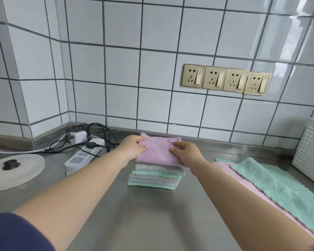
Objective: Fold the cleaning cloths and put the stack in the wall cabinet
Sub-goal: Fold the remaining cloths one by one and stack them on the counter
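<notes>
— Cloths first: where do they stand?

— A folded pink cloth (159, 151) sits on top of the stack (155, 177) of grey and green folded ones, on the steel counter (134, 214) near the tiled wall. The left hand (131, 148) pinches its left edge, thumb on top. The right hand (186, 153) lies on its right side with fingers curled over the edge, gripping it.

— What could go wrong?

— The pink cloth looks skewed and overhangs the layers below on the right. If it is let go that way, I'd guess the pile leans and slides apart when lifted to the cabinet, which is not in view. Two cloths are still unfolded: a green cloth (279, 185) lies over a pink flat cloth (243, 180) at the right, beside a white perforated basket (310, 153). Lifting the stack before those are folded would leave the job half done.

— Anything else nearby?

— A power strip (82, 156) with black cables lies just left of the stack, and a kettle base (13, 169) farther left. A dragged cloth could catch a cable.

— Any writing?

— None legible. The four brass wall sockets (226, 79) bear no readable marks.
</notes>
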{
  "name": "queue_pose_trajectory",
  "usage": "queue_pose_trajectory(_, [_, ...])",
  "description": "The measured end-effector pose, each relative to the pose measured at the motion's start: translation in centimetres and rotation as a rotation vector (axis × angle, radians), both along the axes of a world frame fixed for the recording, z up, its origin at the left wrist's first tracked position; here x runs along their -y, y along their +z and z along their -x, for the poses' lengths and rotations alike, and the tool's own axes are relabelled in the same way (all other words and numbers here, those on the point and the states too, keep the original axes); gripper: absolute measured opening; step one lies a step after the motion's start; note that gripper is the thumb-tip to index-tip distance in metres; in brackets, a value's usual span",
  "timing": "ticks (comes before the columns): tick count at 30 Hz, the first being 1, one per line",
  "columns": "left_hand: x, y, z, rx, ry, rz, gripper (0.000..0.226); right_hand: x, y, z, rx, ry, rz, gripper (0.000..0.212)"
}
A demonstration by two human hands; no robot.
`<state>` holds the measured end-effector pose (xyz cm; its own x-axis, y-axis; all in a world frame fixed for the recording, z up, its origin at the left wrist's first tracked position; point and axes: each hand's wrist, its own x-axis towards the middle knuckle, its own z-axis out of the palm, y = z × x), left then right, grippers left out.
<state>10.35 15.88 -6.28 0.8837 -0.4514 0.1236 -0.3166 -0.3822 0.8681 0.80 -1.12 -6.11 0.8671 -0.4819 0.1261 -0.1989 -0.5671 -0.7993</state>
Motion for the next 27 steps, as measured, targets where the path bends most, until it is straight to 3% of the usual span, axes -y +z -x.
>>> queue_pose_trajectory(6, [-0.4,-2.2,-0.1,0.076,0.021,-0.136,0.05,0.4,-2.0,-1.1,-0.065,-0.001,0.054,0.044])
queue_pose_trajectory(9, [-0.5,-1.8,-0.2,0.148,0.033,-0.232,0.05,0.6,-1.9,-1.6,-0.121,-0.012,0.183,0.041])
queue_pose_trajectory(13, [0.4,0.2,-0.4,0.41,0.078,-0.264,0.036,0.3,-0.3,-2.3,-0.036,-0.067,0.325,0.033])
queue_pose_trajectory(16, [2.7,0.9,0.1,0.511,0.007,-0.359,0.032,-1.6,0.3,-3.6,-0.089,0.044,0.477,0.034])
queue_pose_trajectory(20, [4.6,-1.7,-0.6,0.444,-0.096,-0.647,0.044,-2.6,-1.9,-5.3,-0.307,0.168,0.631,0.04])
queue_pose_trajectory(27, [4.0,-3.0,-1.7,0.249,-0.102,-0.727,0.05,-0.5,-3.9,-5.3,-0.356,0.079,0.487,0.06])
